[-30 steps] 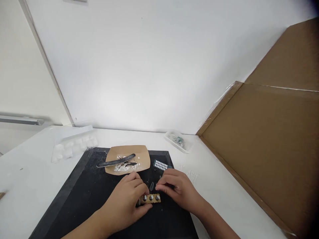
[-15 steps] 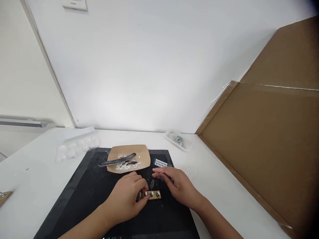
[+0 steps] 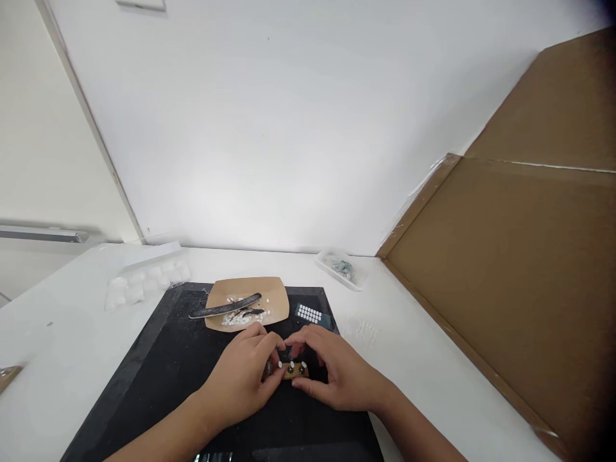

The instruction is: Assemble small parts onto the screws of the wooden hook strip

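Observation:
On the black mat (image 3: 158,391) lies a small yellowish stand (image 3: 287,376) with dark round posts, several bearing white dots on top. My left hand (image 3: 245,366) is closed round its left end, thumb in front and fingers behind, hiding that end. At the right end my right hand (image 3: 337,369) curves with thumb and fingers apart; its thumb is near the front edge and its fingertips are behind the posts. A small clear piece, partly hidden, shows behind the posts near those fingertips.
Behind the hands, a brown paper tray (image 3: 275,292) holds white bits and a dark nail file (image 3: 226,309). Beside it lies a sheet of white round stickers (image 3: 308,314). A clear compartment box (image 3: 144,282), a small white tub (image 3: 339,269) and a cardboard panel (image 3: 505,282) stand around.
My right hand has moved left and down to the stand, its thumb now spread toward the stand's front. My left hand keeps its hold on the left end.

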Demonstrator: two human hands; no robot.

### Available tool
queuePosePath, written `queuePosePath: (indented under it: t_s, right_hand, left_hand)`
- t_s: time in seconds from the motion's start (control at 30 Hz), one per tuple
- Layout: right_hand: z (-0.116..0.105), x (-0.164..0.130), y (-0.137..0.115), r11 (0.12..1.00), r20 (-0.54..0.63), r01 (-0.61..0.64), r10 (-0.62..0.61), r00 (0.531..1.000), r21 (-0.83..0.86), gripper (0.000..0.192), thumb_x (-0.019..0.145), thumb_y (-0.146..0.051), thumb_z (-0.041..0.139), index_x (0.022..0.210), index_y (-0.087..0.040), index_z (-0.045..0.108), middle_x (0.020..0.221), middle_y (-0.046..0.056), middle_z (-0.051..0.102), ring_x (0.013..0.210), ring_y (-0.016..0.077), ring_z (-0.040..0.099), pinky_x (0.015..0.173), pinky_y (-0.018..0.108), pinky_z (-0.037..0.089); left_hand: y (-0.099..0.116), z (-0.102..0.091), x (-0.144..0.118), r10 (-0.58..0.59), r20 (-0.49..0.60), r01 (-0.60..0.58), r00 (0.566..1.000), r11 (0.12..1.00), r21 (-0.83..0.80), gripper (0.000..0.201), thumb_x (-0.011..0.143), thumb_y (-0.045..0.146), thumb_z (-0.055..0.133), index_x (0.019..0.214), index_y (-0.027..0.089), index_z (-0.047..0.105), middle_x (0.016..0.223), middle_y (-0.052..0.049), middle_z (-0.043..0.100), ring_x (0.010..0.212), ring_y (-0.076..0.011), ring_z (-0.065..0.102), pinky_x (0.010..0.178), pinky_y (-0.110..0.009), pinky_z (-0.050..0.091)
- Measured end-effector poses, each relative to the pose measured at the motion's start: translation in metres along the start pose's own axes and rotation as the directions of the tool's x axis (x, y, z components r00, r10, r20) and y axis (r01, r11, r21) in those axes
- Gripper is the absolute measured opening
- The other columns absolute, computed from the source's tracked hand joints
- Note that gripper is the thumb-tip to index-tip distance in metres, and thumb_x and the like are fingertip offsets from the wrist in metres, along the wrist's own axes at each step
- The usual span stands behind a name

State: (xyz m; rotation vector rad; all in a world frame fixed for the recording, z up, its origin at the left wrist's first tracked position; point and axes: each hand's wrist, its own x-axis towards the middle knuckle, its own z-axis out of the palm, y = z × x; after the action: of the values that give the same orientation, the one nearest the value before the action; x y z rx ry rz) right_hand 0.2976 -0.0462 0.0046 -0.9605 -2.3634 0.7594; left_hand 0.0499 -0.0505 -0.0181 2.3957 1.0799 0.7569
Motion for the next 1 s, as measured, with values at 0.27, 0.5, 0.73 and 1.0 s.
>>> queuePosePath:
  t_s: [0.27,0.5,0.73,1.0]
  right_hand:
    - [0.014,0.002,0.011,0.996,0.023,-0.075,0.074,0.997,0.042,0.063,0.089,-0.022,0.082,0.144,-0.029,0.051,0.107,0.0,0.071,0.1,0.021,0.068,0.088,0.034,0.056]
    - [0.012,0.002,0.01,1.0,0.005,-0.021,0.021,1.0,-0.019,0.054,0.087,-0.024,0.083,0.135,-0.028,0.058,0.113,0.004,0.072,0.102,0.0232,0.067,0.091,0.037,0.055]
    - [0.016,0.01,0.002,0.994,-0.185,0.11,-0.104,0.977,0.018,0.035,0.098,-0.03,0.069,0.132,-0.028,0.059,0.113,0.005,0.071,0.098,0.021,0.066,0.085,0.034,0.054]
    - [0.005,0.031,-0.018,0.985,-0.132,0.135,-0.121,0.984,0.109,0.02,0.106,-0.035,0.062,0.123,-0.025,0.065,0.105,0.004,0.073,0.092,0.0182,0.066,0.075,0.029,0.051]
  left_hand:
    - [0.001,0.006,-0.001,0.055,-0.1,-0.06,0.994,0.997,-0.05,0.015,0.093,0.011,0.068,0.104,0.021,0.062,0.094,-0.005,0.068,0.096,-0.0245,0.059,0.08,-0.036,0.051]
    - [0.005,0.0,0.004,0.153,-0.319,-0.182,0.935,0.981,-0.064,0.007,0.099,0.016,0.069,0.1,0.021,0.064,0.094,-0.004,0.071,0.095,-0.0227,0.06,0.085,-0.037,0.051]
    - [0.011,-0.01,0.005,0.132,-0.523,-0.227,0.842,0.966,-0.122,0.011,0.095,0.016,0.078,0.101,0.023,0.071,0.089,-0.001,0.075,0.089,-0.0194,0.063,0.077,-0.03,0.053]
    - [0.007,-0.021,0.005,0.012,-0.592,-0.122,0.806,0.982,-0.145,0.007,0.094,0.027,0.08,0.09,0.023,0.076,0.081,0.0,0.071,0.071,-0.0151,0.059,0.063,-0.026,0.049]
